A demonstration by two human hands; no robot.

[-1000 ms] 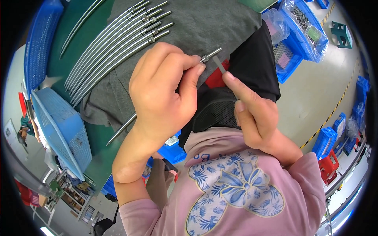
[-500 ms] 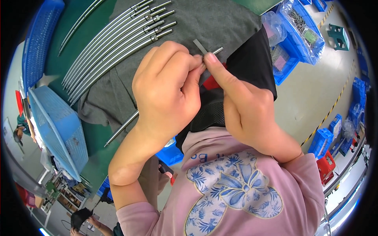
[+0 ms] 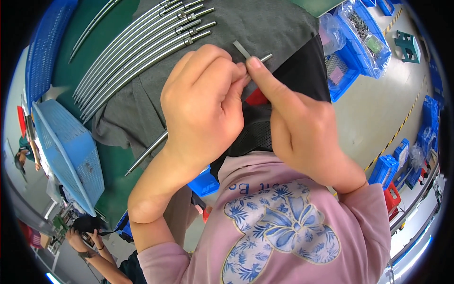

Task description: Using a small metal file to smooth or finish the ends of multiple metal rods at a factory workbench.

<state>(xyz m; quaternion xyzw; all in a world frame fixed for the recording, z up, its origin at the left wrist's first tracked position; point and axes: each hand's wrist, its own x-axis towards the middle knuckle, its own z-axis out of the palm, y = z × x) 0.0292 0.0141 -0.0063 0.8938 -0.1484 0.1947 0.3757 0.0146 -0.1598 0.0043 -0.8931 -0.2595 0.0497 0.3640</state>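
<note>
My left hand [image 3: 203,104] is closed around a slim metal rod [image 3: 147,152]. The rod runs slantwise behind the hand, its tip coming out past the fingers near my right index finger. My right hand [image 3: 302,125] is closed, its index finger stretched along a short, flat grey strip [image 3: 240,48]. That strip crosses the rod beside my left fingertips; where the two meet is hidden by the fingers. Several similar metal rods [image 3: 137,52] with stepped collars lie side by side on a dark grey cloth [image 3: 236,23], left of and beyond my hands.
Blue plastic baskets [image 3: 71,151] stand at the left edge of the green table [image 3: 111,165]. Blue bins [image 3: 362,42] with small metal parts sit at the right. A green stool [image 3: 407,46] stands on the floor. Another person's hands [image 3: 85,239] hold something black at lower left.
Both my hands, with rod and strip, have shifted very slightly up and right, keeping their grip. The other person at lower left has raised their arms further into view.
</note>
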